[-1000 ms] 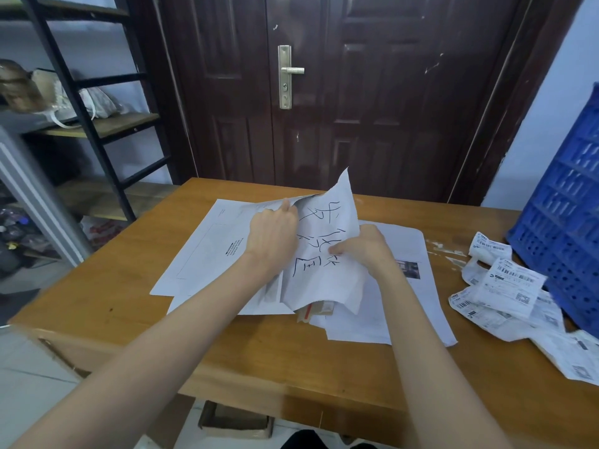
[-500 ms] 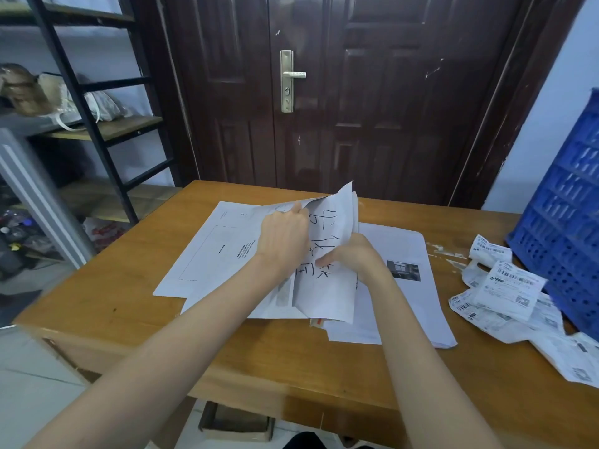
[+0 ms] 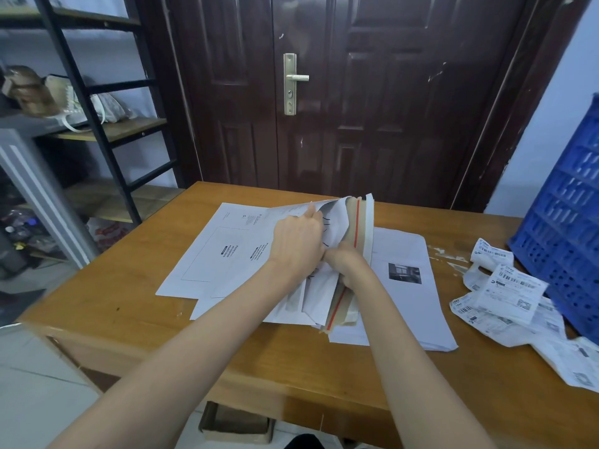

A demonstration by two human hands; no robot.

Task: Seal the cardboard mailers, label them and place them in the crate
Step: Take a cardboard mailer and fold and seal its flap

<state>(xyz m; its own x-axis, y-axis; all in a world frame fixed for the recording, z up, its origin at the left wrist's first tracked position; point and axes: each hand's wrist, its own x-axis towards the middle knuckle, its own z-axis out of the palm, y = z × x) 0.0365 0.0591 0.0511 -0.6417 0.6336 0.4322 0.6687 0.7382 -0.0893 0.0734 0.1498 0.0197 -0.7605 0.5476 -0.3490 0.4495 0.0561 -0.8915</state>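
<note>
From the head camera, the left hand (image 3: 299,241) sat over the middle of the wooden counter (image 3: 129,306), its fingers curled round the top edge of a white sheet with black handwriting (image 3: 327,286), holding it up and folded back. Touching it on its right, the right hand (image 3: 348,264) was curled and pushed in between that sheet and the cardboard mailer (image 3: 363,222); its fingertips were hidden by paper, so exactly what it pinched could not be told, though it seemed to grip the mailer's edge. The mailer stood tilted up just right of both hands, its brown inside showing with a red tear strip (image 3: 356,225) running down its length and its lower end resting on the counter near the right wrist.

Left of the left hand, flat white mailers with printed text (image 3: 223,251) lay spread on the counter, partly under the forearm. Right of the right hand lay another white mailer carrying a small dark photo (image 3: 404,273). Further right, a loose heap of shipping labels with barcodes (image 3: 505,286) rested on the counter, touching the foot of the blue plastic crate (image 3: 570,222) at the counter's right edge. Beyond the hands stood a dark wooden door (image 3: 356,92), and far to the left a black metal shelf (image 3: 97,131)
</note>
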